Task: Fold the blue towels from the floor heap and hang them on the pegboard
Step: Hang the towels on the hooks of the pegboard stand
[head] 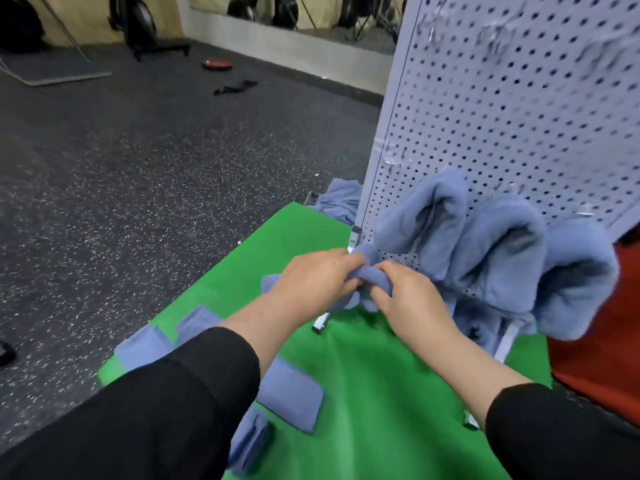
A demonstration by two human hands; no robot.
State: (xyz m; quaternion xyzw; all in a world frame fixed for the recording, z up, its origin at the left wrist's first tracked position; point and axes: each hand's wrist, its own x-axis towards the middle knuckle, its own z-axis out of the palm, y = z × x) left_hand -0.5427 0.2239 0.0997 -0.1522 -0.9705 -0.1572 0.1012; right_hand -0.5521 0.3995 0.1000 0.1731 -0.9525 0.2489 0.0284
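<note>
Both hands, left grip (pixel 317 280) and right grip (pixel 407 294), pinch one bunched, fuzzy blue towel (pixel 375 275).

1 head-worn wide-angle view, facing forward and down, close over both forearms, green mat (pixel 363 393) filling lower centre, pegboard (pixel 519 116) near at right, speckled floor (pixel 138 185) receding left, frame edges bowed, no 2nd view.

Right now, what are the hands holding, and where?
Both hands, left and right, grip one blue towel along its bunched top edge, side by side.
</note>
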